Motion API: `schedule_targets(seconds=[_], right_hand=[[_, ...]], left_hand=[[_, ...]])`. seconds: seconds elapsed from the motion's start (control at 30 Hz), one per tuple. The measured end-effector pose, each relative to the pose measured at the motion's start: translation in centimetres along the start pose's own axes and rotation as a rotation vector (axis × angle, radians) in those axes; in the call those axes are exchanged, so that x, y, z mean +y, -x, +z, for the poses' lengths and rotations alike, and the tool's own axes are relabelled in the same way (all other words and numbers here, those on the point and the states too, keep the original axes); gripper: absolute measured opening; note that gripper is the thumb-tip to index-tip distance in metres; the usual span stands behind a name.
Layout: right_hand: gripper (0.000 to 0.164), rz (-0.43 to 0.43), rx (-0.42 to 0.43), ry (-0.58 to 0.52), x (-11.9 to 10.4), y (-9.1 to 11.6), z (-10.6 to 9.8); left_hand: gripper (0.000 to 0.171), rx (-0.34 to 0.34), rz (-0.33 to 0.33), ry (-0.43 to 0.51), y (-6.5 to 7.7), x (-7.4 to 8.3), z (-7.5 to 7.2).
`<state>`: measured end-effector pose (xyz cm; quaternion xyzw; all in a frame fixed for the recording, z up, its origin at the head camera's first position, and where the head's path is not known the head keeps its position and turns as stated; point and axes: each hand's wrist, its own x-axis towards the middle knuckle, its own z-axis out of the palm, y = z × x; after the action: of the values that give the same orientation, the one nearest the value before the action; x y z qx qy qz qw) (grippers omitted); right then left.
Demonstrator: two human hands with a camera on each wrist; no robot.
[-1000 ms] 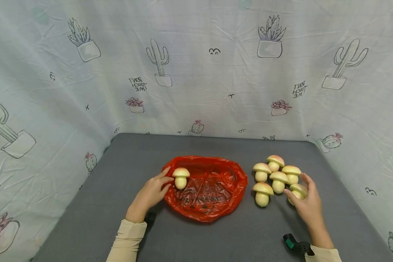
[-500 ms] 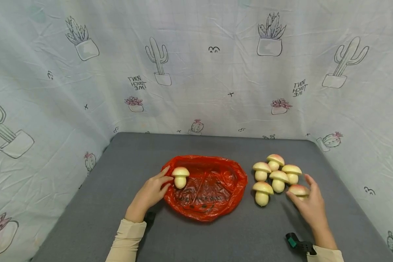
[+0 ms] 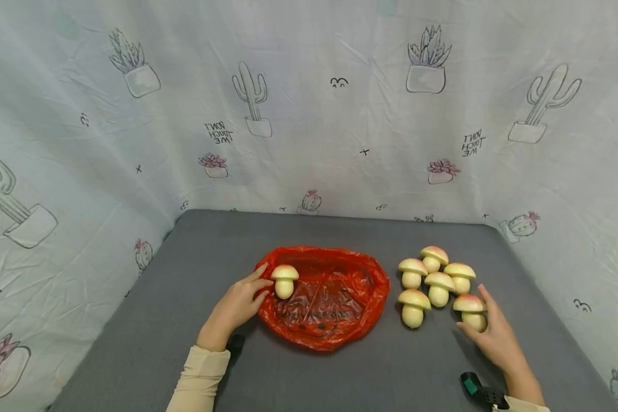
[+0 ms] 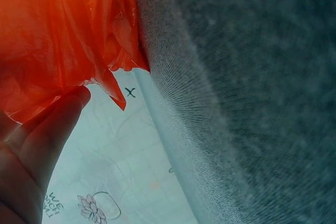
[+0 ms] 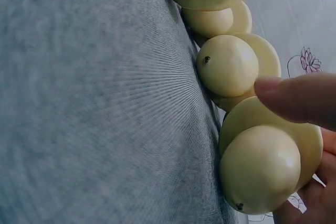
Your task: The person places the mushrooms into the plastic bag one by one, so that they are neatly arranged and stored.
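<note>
A red plastic bag (image 3: 321, 341) lies spread with its mouth up on the grey table. My left hand (image 3: 239, 303) holds the bag's left rim; in the left wrist view its thumb (image 4: 58, 124) lies against the red film. One toy mushroom (image 3: 284, 281) with a pinkish-yellow cap is inside, close to those fingers. At the right, my right hand (image 3: 499, 337) is around the near right mushroom (image 3: 471, 312), fingers spread. That mushroom stands upright on the table. In the right wrist view the thumb (image 5: 294, 95) is off the stem, and some fingers are behind the cap.
Several more mushrooms cluster beside it, including a front left one (image 3: 413, 308) and a back one (image 3: 434, 258). The grey table (image 3: 195, 246) ends at a white curtain (image 3: 319, 114) with cactus drawings at the back and sides.
My right hand has moved toward me and to the right, and more of the nearest mushroom's stem shows now. The left hand and the bag have stayed in place.
</note>
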<state>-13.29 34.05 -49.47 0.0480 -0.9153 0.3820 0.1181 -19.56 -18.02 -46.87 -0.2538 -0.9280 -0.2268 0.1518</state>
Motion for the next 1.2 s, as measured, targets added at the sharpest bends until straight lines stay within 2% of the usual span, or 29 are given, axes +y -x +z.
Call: schedule_targets(seconds=[0.17,0.27,0.57,0.9,1.2], right_hand=[[0.093,-0.138,0.044,-0.004,1.0,0.1,0.5],[0.093,-0.168,0.048,0.008,1.3,0.1,0.6],[0.091,-0.012,-0.025,0.010,1.5,0.7,-0.1],[0.089,0.035,0.000,-0.043,1.7,0.7,-0.3],[0.089,0.136,-0.036,-0.033,1.1,0.7,-0.8]], left_hand=[[0.023,0.003,0.001,0.006,0.0,0.1,0.0],[0.023,0.010,0.003,0.006,0.0,0.1,0.0],[0.024,0.006,0.003,0.004,0.0,0.0,0.0],[0.023,0.005,0.002,0.003,0.1,0.0,0.0],[0.023,0.008,0.002,0.006,0.1,0.0,0.1]])
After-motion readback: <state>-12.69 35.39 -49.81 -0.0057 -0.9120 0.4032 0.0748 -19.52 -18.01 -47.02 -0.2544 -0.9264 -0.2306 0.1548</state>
